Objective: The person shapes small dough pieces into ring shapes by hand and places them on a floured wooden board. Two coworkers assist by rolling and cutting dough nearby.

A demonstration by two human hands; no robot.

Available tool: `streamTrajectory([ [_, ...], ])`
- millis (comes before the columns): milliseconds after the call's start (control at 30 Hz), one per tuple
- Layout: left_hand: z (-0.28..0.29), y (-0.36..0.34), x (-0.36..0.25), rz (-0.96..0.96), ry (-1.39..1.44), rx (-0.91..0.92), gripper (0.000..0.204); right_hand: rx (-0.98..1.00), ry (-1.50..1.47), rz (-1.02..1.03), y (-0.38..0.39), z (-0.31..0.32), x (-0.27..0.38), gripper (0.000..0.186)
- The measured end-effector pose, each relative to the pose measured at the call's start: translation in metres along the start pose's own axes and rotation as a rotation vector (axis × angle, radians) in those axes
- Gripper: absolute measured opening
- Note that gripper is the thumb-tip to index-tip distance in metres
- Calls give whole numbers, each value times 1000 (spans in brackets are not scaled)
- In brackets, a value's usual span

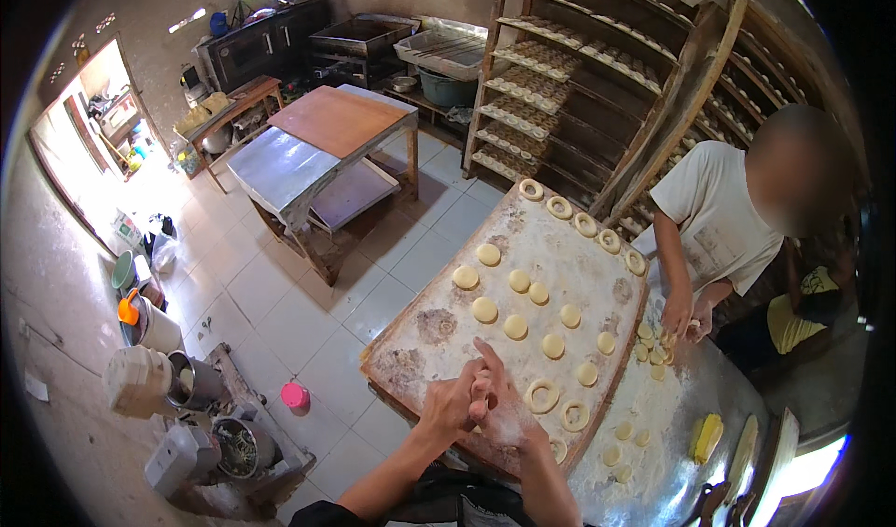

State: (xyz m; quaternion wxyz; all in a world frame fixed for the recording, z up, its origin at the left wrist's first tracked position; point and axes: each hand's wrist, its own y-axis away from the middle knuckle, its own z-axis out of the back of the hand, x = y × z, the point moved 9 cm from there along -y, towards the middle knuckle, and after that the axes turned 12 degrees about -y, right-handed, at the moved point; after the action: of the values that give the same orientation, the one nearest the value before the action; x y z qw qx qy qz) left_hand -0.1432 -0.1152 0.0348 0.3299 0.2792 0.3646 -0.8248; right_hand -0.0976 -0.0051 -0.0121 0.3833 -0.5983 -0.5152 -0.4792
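Observation:
Over the near part of a floured wooden board [425, 340], my left hand [450, 404] and my right hand [509, 417] are pressed together. The fingers of my left hand are bent against the right hand. One right finger points up toward the far left; the others curl inward, and flour whitens that hand. Anything between the palms is hidden. Beyond my hands lie several pale round dough discs [515, 327]. A dough ring [542, 396] sits just right of my right hand, near another ring [576, 417]. More dough rings [559, 208] line the board's far edge.
At right, a co-worker's hands [686, 317] handle small dough pieces [656, 351] on a metal table [695, 387]. Loaded racks [537, 84] stand behind. A low table [289, 158] stands far left; a mixer [201, 448] and pink container [295, 396] are on the floor.

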Motion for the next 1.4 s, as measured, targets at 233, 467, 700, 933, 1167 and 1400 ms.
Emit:
streamTrajectory([
  [233, -15, 1, 25, 92, 16, 111, 29, 7, 383, -8, -1, -8, -4, 62],
  [467, -9, -3, 29, 79, 48, 120, 32, 145, 301, 49, -14, -17, -1, 78],
  [700, 2, -20, 48, 334, -222, 42, 48, -132, 291, -104, -39, -7, -8, 84],
  [933, 14, -5, 94, 427, -498, 335, 60, 17, 1147, -285, -42, 0, -36, 81],
  [1167, 1, 13, 89, 333, -649, 401, 80, -19, 1343, -79, -40, -19, -27, 78],
  [1400, 0, 13, 93, 387, -671, 372, 82, 57, 1316, -87, -38, -21, -21, 77],
])
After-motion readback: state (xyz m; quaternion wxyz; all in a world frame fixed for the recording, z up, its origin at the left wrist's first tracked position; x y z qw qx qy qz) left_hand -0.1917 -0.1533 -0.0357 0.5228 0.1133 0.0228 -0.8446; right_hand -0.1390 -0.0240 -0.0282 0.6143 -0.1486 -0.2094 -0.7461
